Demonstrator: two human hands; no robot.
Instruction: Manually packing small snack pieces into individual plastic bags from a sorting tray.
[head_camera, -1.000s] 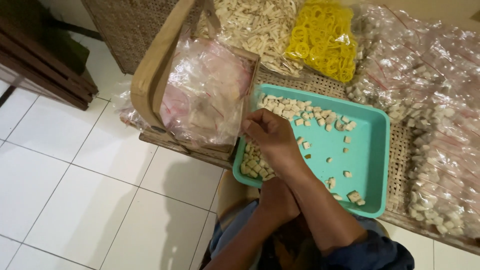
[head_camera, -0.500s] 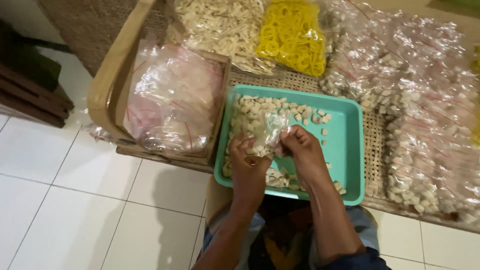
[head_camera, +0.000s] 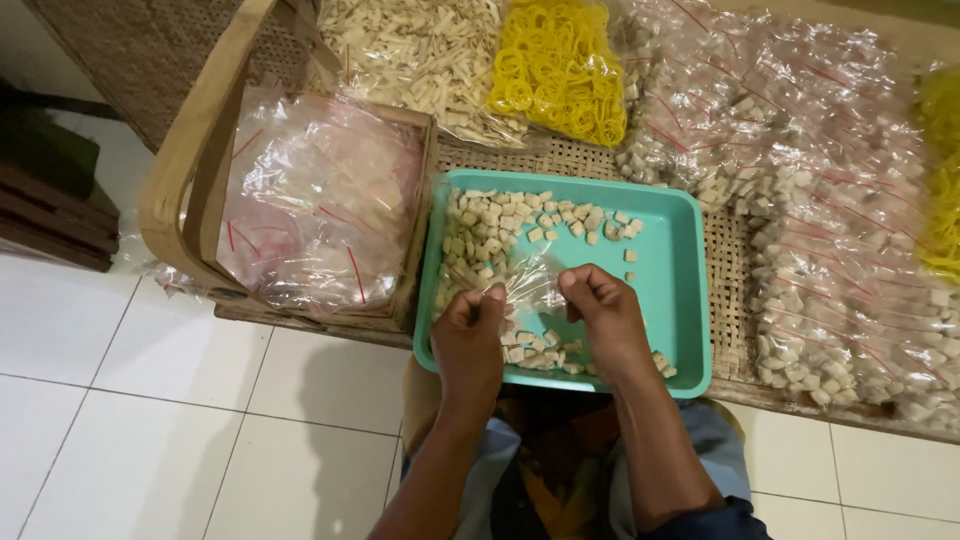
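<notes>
A teal plastic tray lies on a woven rattan seat and holds several small pale cube-shaped snack pieces. Over the tray's near half, my left hand and my right hand each pinch one side of a small clear plastic bag, stretched between them. The bag lies low over the pieces. How much is inside it I cannot tell.
A heap of empty clear bags with red strips fills the basket at left. Behind the tray lie pale stick snacks and yellow ring snacks. Several filled small bags cover the right side. White tiled floor lies below.
A second ago only one hand reached over the tray. Both hands have since taken hold of the clear bag and lowered it from above the tray to just over the pieces.
</notes>
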